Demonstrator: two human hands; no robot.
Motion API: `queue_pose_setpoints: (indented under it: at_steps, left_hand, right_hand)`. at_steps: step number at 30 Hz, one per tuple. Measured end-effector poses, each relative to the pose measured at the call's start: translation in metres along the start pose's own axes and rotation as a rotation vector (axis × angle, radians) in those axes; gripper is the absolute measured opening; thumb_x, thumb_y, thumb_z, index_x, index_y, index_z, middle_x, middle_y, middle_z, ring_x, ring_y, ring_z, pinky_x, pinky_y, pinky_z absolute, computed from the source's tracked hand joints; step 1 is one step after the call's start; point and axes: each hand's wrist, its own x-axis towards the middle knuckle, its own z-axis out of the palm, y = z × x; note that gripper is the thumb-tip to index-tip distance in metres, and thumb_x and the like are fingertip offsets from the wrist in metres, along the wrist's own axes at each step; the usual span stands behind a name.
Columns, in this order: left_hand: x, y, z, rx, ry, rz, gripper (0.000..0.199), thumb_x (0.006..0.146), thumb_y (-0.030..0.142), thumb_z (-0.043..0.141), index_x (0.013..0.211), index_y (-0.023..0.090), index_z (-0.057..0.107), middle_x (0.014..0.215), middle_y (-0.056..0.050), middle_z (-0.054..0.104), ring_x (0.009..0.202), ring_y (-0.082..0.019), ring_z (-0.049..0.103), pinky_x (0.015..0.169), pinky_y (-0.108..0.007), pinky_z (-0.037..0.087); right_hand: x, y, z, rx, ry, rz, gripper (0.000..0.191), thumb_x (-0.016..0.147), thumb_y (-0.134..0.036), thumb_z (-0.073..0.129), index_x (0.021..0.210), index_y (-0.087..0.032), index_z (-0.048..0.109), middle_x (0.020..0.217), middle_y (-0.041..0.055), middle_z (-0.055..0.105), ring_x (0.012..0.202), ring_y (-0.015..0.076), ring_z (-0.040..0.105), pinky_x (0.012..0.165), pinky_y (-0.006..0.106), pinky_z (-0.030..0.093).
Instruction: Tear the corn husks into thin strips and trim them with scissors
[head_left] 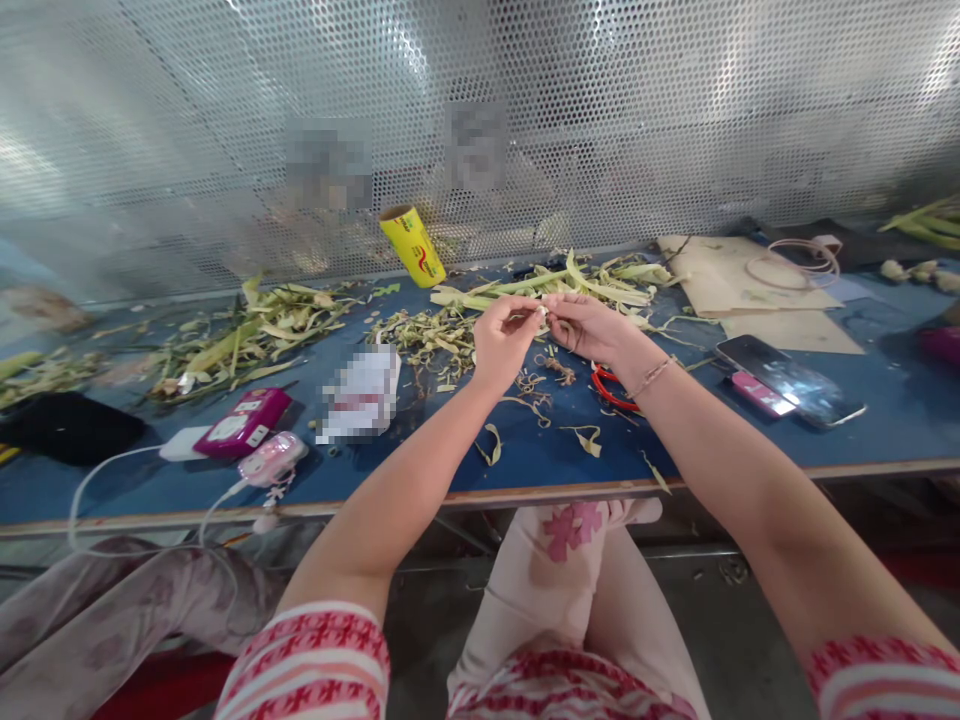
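My left hand (pixel 504 338) and my right hand (pixel 589 326) meet above the blue table. Their fingertips are pinched together around a small white piece (pixel 541 312), mostly covered by the fingers; its kind is too small to make out. Just behind them lie long pale-green husk strips (pixel 570 280). To the left of my left hand is a heap of short plant scraps (pixel 427 340). Red looped handles (pixel 613 390), seemingly of scissors, lie partly under my right forearm. Curled husk bits (pixel 589 440) are scattered on the table in front of me.
A yellow tube (pixel 414 248) stands tilted near the perforated metal screen (pixel 645 100). Leftward are a husk pile (pixel 247 335), a purple box (pixel 244 422) and cabled devices. On the right lie a phone (pixel 787 380) and brown paper (pixel 739 275). Another person's leg (pixel 142 610) shows at lower left.
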Motion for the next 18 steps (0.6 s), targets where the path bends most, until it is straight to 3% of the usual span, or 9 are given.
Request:
queue_pose_setpoints:
  at_steps: [12,18]
  left_hand:
    - [0.006,-0.007,-0.004,0.136,-0.063,0.147,0.006,0.079,0.024,0.068,0.082,0.019,0.067,0.084,-0.003,0.068,0.076,-0.012,0.063,0.071,-0.026,0.054]
    - [0.007,-0.012,-0.005,0.125,-0.059,0.196,0.007,0.079,0.025,0.069,0.082,0.019,0.066,0.082,-0.003,0.069,0.074,-0.012,0.065,0.068,-0.026,0.055]
  right_hand:
    - [0.001,0.001,0.0,0.064,0.0,0.018,0.02,0.089,-0.005,0.056,0.072,-0.015,0.061,0.062,-0.0042,0.063,0.053,0.0003,0.059,0.058,0.007,0.052]
    - [0.002,0.002,-0.001,0.089,-0.033,0.01,0.019,0.087,-0.003,0.059,0.072,-0.015,0.061,0.06,-0.0045,0.062,0.053,0.0006,0.059,0.058,0.007,0.053]
